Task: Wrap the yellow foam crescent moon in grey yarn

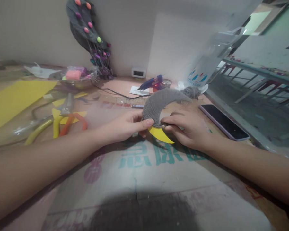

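Observation:
A crescent (156,104) is mostly wrapped in grey yarn, and its bare lower tip (162,135) is yellow. My left hand (128,125) grips the crescent by its outer edge, thumb across the front where the wrapping ends. At the inner edge, my right hand (183,128) is closed in a pinch on grey yarn close to the crescent; the strand itself is hard to make out. A loose bundle of grey yarn (192,92) lies behind the crescent's upper tip. Both hands are just above a printed cardboard sheet (139,179).
Left are scissors with orange handles (68,123), yellow-handled scissors (55,126) and a yellow sheet (16,99). A glue gun (151,84), pen (137,106) and small clock (138,72) lie behind. Right are a phone (223,122) and plastic jug (202,69). A decorated grey crescent (83,25) leans on the wall.

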### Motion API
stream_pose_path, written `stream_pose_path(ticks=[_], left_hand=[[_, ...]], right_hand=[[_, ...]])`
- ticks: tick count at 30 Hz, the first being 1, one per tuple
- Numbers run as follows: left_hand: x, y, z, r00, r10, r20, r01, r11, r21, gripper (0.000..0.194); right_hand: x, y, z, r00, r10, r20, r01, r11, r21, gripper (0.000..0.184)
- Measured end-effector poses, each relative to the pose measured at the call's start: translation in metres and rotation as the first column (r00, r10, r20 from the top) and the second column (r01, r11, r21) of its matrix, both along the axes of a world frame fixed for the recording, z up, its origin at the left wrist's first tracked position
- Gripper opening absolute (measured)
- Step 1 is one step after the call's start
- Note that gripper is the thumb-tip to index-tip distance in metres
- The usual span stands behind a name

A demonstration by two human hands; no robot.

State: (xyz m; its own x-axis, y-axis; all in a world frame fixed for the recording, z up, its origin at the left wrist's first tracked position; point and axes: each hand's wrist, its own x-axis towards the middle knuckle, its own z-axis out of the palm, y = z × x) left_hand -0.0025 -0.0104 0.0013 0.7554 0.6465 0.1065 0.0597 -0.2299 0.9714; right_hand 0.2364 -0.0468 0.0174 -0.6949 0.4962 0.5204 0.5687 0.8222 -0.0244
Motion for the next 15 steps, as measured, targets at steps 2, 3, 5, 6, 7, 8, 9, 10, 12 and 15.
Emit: stream_pose_path(ticks=[2,3,5,6,7,8,9,10,12,15], left_hand=[[-0.0007,-0.0002,0.0000,1.000,0.011,-0.008,-0.011,1.000,-0.008,0.032],[-0.0010,-0.0003,0.0001,1.000,0.016,-0.011,-0.016,1.000,-0.011,0.032],[-0.0014,-0.0007,0.0009,1.000,0.020,-0.013,-0.020,1.000,-0.013,0.032],[-0.0014,-0.0008,0.0015,1.000,0.020,-0.011,-0.021,1.000,-0.013,0.032],[-0.0012,-0.0010,0.0021,1.000,0.020,-0.006,-0.020,1.000,-0.013,0.031],[-0.0010,-0.0011,0.0026,1.000,0.020,-0.001,-0.020,1.000,-0.012,0.031],[-0.0007,-0.0013,0.0031,1.000,0.021,0.005,-0.021,1.000,-0.013,0.030],[-0.0005,-0.0014,0.0034,1.000,0.022,0.007,-0.022,1.000,-0.012,0.030],[0.0001,-0.0021,0.0037,1.000,0.026,0.000,-0.026,1.000,-0.003,0.030],[0.0014,-0.0046,0.0042,0.999,0.048,-0.021,-0.047,0.999,0.013,0.030]], right_hand=[[0.0003,-0.0014,0.0011,1.000,-0.007,-0.022,0.006,1.000,-0.018,0.024],[0.0006,-0.0020,0.0016,0.999,-0.011,-0.032,0.010,1.000,-0.026,0.025],[0.0014,-0.0026,0.0026,0.999,-0.022,-0.040,0.020,0.999,-0.042,0.026],[0.0018,-0.0027,0.0028,0.999,-0.025,-0.038,0.023,0.998,-0.050,0.026],[0.0020,-0.0027,0.0028,0.999,-0.027,-0.038,0.025,0.998,-0.053,0.027],[0.0021,-0.0027,0.0025,0.999,-0.029,-0.043,0.026,0.998,-0.056,0.027],[0.0021,-0.0028,0.0021,0.998,-0.032,-0.056,0.028,0.998,-0.058,0.027],[0.0018,-0.0031,0.0017,0.997,-0.039,-0.071,0.034,0.997,-0.069,0.026],[0.0003,-0.0041,0.0009,0.991,-0.061,-0.122,0.046,0.991,-0.124,0.025],[-0.0054,-0.0066,0.0011,0.966,-0.151,-0.212,0.087,0.956,-0.281,0.021]])
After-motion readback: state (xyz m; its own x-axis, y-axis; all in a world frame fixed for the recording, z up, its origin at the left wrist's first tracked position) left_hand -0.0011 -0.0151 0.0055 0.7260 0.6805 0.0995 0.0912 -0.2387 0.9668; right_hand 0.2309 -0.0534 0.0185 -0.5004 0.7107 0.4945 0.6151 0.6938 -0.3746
